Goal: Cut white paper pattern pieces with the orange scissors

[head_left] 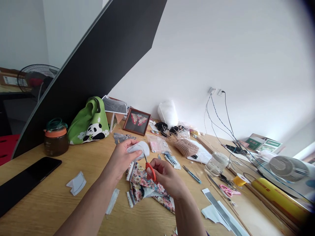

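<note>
My left hand (123, 155) pinches a rounded white piece (140, 148), paper or thin fabric, between thumb and fingers above the table. My right hand (163, 173) grips a pair of scissors (152, 171) by their orange handles. The blades point up and away, meeting the white piece near its lower right edge. Beneath both hands lies folded floral fabric (140, 177) with frayed ends. A white cut scrap (77, 183) rests on the table to the left, and a pale frayed strip (113, 200) sits below my left wrist.
A black phone (29, 182), a lidded jar (56, 141) and a green panda bag (90, 126) stand at left. Behind are a framed piece (137, 121) and a woven pouch (186, 147). At right lie a blue cutter (192, 174), pink scissors (228, 190) and a yellow roll (278, 198).
</note>
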### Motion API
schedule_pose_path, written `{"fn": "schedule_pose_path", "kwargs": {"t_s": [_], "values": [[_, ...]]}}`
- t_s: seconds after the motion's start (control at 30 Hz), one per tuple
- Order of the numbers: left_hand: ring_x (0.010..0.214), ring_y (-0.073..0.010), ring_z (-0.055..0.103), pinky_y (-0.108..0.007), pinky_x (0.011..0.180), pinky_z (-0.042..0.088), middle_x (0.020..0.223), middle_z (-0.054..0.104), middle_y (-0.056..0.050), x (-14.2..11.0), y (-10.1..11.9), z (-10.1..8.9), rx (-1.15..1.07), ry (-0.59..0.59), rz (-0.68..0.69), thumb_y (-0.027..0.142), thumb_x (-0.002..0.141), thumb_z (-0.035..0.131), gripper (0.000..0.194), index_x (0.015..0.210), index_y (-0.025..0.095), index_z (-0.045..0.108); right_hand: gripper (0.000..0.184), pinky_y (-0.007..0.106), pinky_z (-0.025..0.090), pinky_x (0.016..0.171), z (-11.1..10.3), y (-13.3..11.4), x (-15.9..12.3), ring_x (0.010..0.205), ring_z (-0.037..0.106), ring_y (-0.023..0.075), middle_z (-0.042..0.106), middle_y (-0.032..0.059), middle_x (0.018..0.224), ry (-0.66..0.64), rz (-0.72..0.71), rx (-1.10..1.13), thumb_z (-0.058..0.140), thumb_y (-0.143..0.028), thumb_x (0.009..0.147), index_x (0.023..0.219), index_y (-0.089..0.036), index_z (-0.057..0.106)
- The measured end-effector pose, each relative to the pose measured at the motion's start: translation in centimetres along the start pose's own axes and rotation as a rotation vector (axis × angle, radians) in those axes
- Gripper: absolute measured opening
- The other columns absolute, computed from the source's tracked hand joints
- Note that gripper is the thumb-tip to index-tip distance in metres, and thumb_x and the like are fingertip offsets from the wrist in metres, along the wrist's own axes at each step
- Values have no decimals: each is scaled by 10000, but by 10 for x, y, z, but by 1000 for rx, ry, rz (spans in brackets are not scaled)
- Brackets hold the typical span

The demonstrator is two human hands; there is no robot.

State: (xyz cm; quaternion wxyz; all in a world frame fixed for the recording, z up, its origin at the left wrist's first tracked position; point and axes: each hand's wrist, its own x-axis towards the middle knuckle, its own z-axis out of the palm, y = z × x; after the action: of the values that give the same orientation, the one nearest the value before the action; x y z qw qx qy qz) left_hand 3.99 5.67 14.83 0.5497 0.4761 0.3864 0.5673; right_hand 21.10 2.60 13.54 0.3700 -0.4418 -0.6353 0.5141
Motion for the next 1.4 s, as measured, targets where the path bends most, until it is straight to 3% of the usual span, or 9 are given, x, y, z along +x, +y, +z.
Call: {"fn": "schedule_pose_path", "kwargs": {"t_s": [0.43, 1.4], "values": [[790, -194, 629, -310, 715, 502, 894, 694, -76, 1, -3, 0, 10, 5, 17, 248, 608, 720, 400, 977, 123, 631, 407, 213, 255, 471, 2, 0, 0, 515, 369, 73, 536, -21, 605, 29, -23, -7, 726, -520, 682, 706, -154, 549], [781, -195, 647, -300, 717, 493, 876, 710, -67, -2, 2, 2, -49, -2, -18, 185, 525, 748, 386, 896, 138, 655, 393, 213, 249, 467, -3, 0, -2, 495, 382, 71, 557, -21, 582, 28, -11, -41, 714, -512, 698, 690, -157, 545]]}}
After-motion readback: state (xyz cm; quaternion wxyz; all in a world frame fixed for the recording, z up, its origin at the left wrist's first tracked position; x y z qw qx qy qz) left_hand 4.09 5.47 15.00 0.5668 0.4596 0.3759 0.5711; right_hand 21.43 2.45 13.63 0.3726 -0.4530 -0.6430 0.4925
